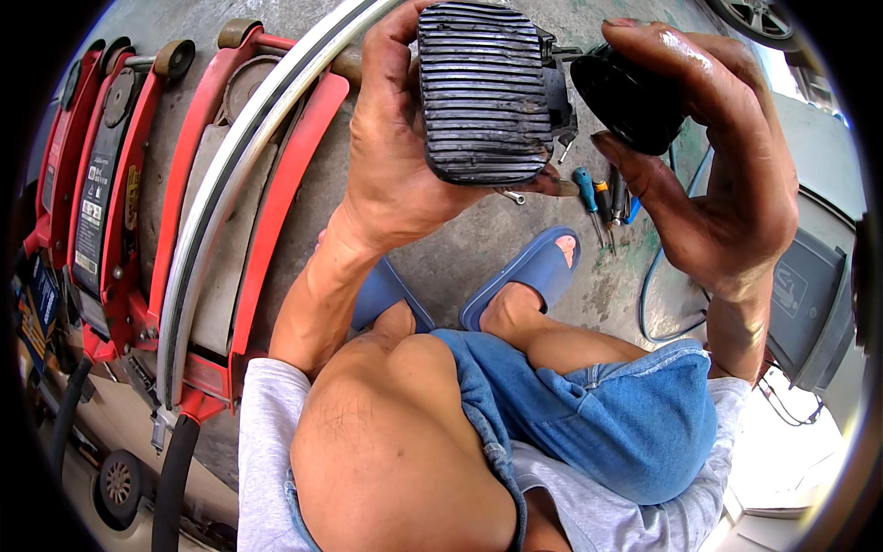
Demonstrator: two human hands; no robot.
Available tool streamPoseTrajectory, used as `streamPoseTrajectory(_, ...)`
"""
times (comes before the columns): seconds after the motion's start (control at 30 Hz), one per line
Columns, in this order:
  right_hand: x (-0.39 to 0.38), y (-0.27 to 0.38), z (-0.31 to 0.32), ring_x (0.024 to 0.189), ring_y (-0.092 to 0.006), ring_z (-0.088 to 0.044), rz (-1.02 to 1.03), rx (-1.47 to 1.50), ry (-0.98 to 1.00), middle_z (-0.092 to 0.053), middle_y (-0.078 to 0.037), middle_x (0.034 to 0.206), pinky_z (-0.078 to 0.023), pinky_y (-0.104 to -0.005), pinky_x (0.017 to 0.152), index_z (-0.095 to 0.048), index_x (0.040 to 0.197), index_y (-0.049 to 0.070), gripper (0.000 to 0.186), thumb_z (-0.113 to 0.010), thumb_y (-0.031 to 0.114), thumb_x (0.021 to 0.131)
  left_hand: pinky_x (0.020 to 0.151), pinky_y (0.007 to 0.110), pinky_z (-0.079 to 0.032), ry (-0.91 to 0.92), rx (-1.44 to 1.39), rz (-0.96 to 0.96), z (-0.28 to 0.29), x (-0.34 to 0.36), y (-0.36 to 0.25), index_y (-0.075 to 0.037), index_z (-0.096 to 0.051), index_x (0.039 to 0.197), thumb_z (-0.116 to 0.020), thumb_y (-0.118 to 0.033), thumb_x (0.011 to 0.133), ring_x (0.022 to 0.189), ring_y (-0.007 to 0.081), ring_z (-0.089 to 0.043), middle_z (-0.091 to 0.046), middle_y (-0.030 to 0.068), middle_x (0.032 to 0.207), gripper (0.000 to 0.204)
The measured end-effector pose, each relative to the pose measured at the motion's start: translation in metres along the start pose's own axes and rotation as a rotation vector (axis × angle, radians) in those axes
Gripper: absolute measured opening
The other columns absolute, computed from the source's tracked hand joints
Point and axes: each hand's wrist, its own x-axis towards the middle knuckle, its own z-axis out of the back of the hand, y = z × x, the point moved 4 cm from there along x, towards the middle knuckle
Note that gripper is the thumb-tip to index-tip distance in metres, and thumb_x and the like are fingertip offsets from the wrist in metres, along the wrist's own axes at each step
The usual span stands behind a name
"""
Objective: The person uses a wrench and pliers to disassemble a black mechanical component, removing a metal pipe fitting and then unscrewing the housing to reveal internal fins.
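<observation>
Head: left hand [391,166] grips block [483,94] (black, ribbed)

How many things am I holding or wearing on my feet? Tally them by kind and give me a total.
Ribbed black part, in the left hand: 1
Rounded black part, in the right hand: 1
Blue sandals, on the feet: 2
Total: 4

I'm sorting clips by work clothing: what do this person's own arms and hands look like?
The left hand and right hand are gloveless; dark, grease-like smears show most plainly on the right. Light grey short sleeves leave the forearms bare.
</observation>
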Motion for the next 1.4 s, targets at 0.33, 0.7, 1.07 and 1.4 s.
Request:
streamPoseTrajectory(0.33,0.003,0.005,0.002,0.119,-0.0387,-0.062,0.025,-0.073,0.006,-0.064,-0.027,0.124,-0.055,-0.0446,0.098,-0.054,0.132,-0.009,0.066,-0.079,-0.011,0.07,0.089,0.04,-0.062,-0.126,-0.175,0.155,-0.002,0.002,-0.004,-0.005,-0.033,0.143,-0.093,-0.003,0.062,0.109,0.0253,-0.066,-0.061,0.0166,0.124,0.101)
streamPoseTrajectory(0.7,0.006,0.011,-0.001,0.111,-0.0346,-0.065,0.028,-0.2,0.008,-0.07,-0.022,0.118,-0.055,-0.0402,0.093,-0.058,0.127,-0.007,0.065,-0.079,-0.012,0.066,0.086,0.04,-0.063,-0.095,-0.296,0.149,0.002,0.003,0.002,-0.007,-0.037,0.143,-0.065,-0.024,0.096,0.109,0.0272,-0.067,-0.061,0.0162,0.124,0.057)
streamPoseTrajectory(1.07,0.006,0.006,-0.003,0.113,-0.0348,-0.065,0.039,-0.186,0.013,-0.069,-0.022,0.119,-0.055,-0.0401,0.094,-0.058,0.128,-0.007,0.065,-0.078,-0.013,0.067,0.085,0.043,-0.064,-0.115,-0.253,0.145,0.002,0.005,-0.001,-0.007,-0.04,0.141,-0.05,-0.034,0.104,0.108,0.0296,-0.068,-0.062,0.0185,0.123,0.048)
streamPoseTrajectory(1.4,0.007,0.008,0.0,0.112,-0.0354,-0.065,0.062,-0.226,0.008,-0.069,-0.023,0.117,-0.056,-0.0406,0.093,-0.057,0.128,-0.008,0.064,-0.079,-0.012,0.068,0.087,0.044,-0.063,-0.021,-0.425,0.124,0.0,0.004,-0.003,-0.006,-0.034,0.144,-0.076,-0.011,0.087,0.11,0.0292,-0.066,-0.06,0.0188,0.126,0.071)
